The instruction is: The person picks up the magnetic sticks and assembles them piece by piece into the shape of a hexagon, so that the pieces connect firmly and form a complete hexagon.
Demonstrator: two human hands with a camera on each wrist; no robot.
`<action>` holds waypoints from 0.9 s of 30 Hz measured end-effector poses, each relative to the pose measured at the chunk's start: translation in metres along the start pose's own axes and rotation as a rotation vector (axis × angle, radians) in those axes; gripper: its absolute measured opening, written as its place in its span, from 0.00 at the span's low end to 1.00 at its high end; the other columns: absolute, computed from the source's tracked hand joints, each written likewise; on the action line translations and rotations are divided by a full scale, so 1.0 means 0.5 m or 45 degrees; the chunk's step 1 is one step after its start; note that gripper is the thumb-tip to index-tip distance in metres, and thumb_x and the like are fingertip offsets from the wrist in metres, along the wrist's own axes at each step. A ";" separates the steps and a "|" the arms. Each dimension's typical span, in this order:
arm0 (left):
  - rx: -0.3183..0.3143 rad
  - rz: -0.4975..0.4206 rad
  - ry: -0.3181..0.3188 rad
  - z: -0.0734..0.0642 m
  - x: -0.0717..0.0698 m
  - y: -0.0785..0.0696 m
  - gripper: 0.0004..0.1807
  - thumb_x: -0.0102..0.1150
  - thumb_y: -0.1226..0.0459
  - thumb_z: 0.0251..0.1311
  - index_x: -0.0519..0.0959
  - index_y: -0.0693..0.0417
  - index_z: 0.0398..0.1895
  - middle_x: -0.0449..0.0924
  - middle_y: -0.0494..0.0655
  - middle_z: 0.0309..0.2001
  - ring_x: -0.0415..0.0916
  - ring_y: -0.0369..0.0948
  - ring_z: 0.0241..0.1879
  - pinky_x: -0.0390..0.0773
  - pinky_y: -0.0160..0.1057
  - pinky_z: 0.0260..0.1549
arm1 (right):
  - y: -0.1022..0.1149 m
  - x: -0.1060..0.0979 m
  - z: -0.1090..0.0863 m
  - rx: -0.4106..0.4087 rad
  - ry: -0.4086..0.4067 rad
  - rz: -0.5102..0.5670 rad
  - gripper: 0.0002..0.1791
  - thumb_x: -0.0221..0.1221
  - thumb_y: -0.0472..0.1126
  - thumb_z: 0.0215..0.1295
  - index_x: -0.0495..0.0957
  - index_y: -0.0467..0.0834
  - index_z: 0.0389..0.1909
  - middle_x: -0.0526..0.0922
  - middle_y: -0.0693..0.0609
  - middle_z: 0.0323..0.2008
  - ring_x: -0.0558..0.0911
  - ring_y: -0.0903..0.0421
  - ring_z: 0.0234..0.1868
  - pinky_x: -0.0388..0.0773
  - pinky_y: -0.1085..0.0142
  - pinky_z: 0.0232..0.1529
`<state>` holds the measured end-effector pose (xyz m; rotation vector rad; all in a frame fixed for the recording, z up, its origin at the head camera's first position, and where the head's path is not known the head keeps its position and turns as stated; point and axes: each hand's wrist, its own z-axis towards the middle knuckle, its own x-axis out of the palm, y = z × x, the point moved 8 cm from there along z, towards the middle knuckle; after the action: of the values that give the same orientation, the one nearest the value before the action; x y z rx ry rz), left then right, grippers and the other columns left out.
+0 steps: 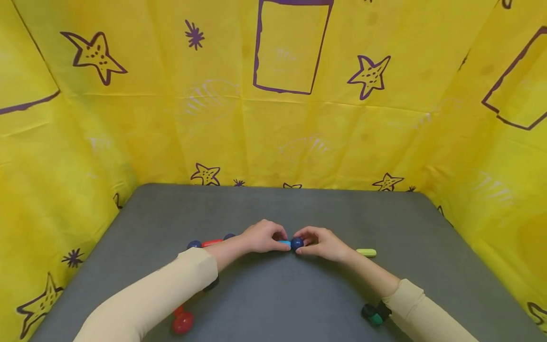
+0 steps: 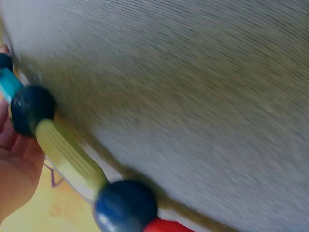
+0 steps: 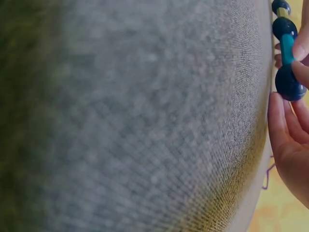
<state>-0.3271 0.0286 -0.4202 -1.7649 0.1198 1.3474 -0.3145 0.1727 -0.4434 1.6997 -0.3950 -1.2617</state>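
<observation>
My left hand (image 1: 264, 236) grips a light blue rod (image 1: 284, 243) near the middle of the table. At the rod's right end is a dark blue ball (image 1: 297, 243), which my right hand (image 1: 323, 243) pinches between thumb and fingers. In the left wrist view, the light blue rod meets another dark blue ball (image 2: 33, 111). A pale yellow rod (image 2: 72, 157) links that one to a further blue ball (image 2: 125, 207), where a red piece (image 2: 166, 225) begins. Farther left in the head view, a red rod (image 1: 211, 242) lies between dark blue balls, partly behind my left arm.
A loose yellow-green rod (image 1: 366, 252) lies on the grey table (image 1: 282, 294), just beyond my right forearm. Near the front left is a red ball (image 1: 183, 323) with a red piece against it. Yellow cloth walls (image 1: 213, 133) with drawn stars surround the table's back and sides.
</observation>
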 end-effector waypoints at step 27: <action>0.063 0.018 0.039 0.020 0.023 -0.012 0.10 0.66 0.55 0.60 0.85 0.47 0.41 0.82 0.35 0.35 0.74 0.34 0.35 0.74 0.35 0.39 | -0.047 -0.141 -0.163 -0.134 -0.110 -0.461 0.09 0.69 0.41 0.58 0.84 0.47 0.40 0.81 0.61 0.31 0.76 0.65 0.30 0.75 0.68 0.33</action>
<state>-0.3264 0.0437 -0.4262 -1.7463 0.1813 1.3173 -0.2791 0.2748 -0.4214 1.6787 -0.0679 -1.5917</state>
